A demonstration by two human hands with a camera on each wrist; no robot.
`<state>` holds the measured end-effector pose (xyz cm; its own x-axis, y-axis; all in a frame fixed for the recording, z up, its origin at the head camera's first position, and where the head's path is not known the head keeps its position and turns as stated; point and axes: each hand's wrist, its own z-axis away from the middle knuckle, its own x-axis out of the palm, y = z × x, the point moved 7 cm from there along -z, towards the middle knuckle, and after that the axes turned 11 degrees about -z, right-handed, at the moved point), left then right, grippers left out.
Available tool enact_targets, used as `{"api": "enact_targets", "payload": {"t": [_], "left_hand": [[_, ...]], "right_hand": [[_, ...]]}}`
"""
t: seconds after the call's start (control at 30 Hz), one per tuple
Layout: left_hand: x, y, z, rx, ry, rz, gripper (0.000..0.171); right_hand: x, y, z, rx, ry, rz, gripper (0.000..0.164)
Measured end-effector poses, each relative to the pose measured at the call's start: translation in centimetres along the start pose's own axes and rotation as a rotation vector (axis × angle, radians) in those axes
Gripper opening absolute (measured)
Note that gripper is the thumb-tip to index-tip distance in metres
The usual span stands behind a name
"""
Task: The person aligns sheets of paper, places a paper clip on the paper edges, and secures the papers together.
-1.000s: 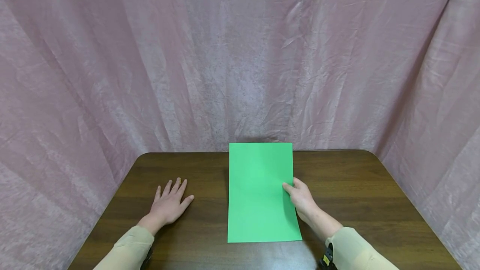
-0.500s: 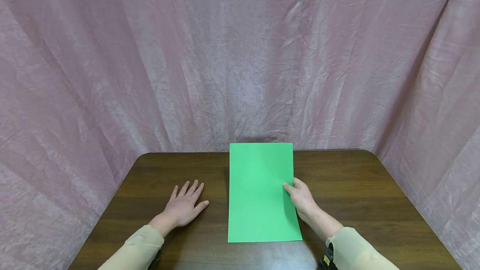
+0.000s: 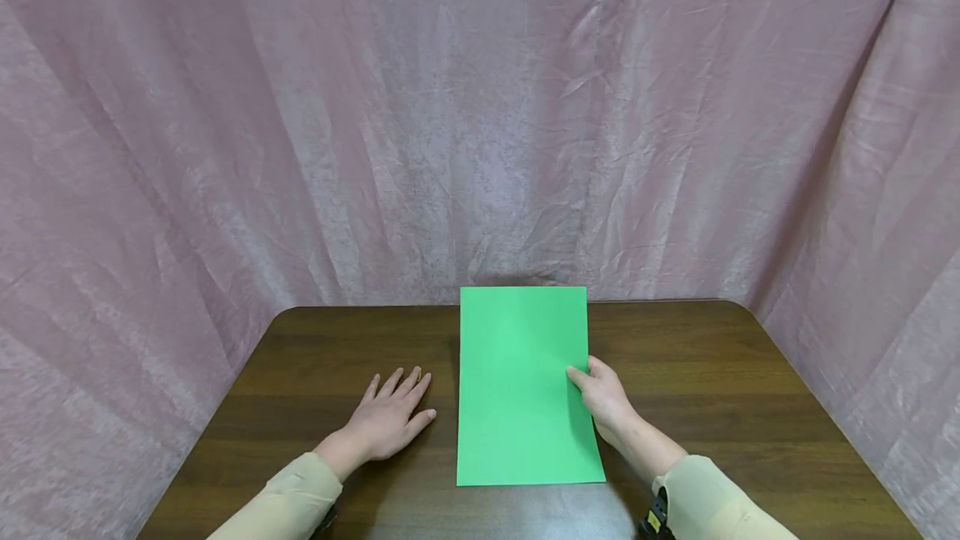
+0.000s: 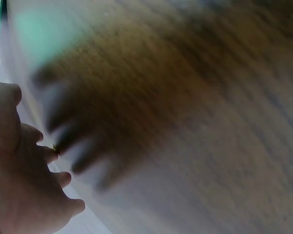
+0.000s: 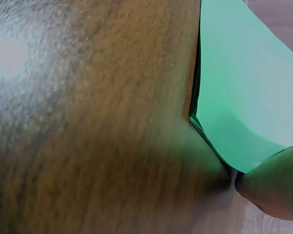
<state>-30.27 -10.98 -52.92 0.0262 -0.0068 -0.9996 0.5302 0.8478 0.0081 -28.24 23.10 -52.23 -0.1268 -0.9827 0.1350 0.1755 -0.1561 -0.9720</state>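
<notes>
A person's right hand [image 3: 606, 402] pinches the right edge of a piece of green paper [image 3: 521, 407], thumb on top and the other fingers largely hidden beneath. The paper spreads left from that grip, reaching both beyond and nearer than the fingers, over a dark wood-grain tabletop [image 3: 690, 357]. Fingers straight, splayed and holding nothing, the left hand [image 3: 381, 427] hangs above the wood, left of the paper. Past both hands' fingertips falls a velvety pink curtain [image 3: 480, 123].

Right of centre, the green paper [image 3: 521, 407] hides some fingers of the right hand [image 3: 609, 402]; both sleeves [image 3: 708, 498] (bottom edge) are cut off.
</notes>
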Motion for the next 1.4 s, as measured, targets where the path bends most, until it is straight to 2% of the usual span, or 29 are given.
{"api": "enact_targets", "payload": {"t": [0.17,0.3,0.6,0.8,0.97,1.13,1.3,1.4], "left_hand": [[0.1,-0.2,0.0,-0.003,0.027,-0.02,0.068],[-0.4,-0.3,0.0,-0.01,0.06,-0.018,0.065],[-1.0,-0.7,-0.3,-0.044,0.046,0.006,0.064],[-1.2,-1.4,-0.3,-0.046,0.071,0.039,0.066],[-1.9,-2.4,-0.7,-0.099,0.117,0.046,0.06],[-2.6,-3.8,-1.5,-0.196,0.184,0.084,0.039],[-2.6,-4.7,-2.2,-0.273,0.175,0.132,0.027],[-2.3,-5.0,-2.6,-0.278,0.164,0.145,0.026]], "right_hand": [[0.0,0.1,0.0,-0.003,-0.002,0.0,0.041],[0.0,0.1,0.0,-0.007,-0.006,-0.002,0.041],[0.1,0.2,0.0,-0.015,-0.014,-0.004,0.043],[0.1,0.0,0.2,-0.009,-0.014,-0.007,0.044],[0.2,-0.2,0.2,-0.014,-0.019,-0.001,0.045],[0.1,-0.2,0.2,-0.015,-0.017,0.004,0.044],[0.0,0.0,0.1,-0.005,-0.002,0.003,0.042],[0.0,0.2,0.1,-0.004,0.0,0.002,0.042]]}}
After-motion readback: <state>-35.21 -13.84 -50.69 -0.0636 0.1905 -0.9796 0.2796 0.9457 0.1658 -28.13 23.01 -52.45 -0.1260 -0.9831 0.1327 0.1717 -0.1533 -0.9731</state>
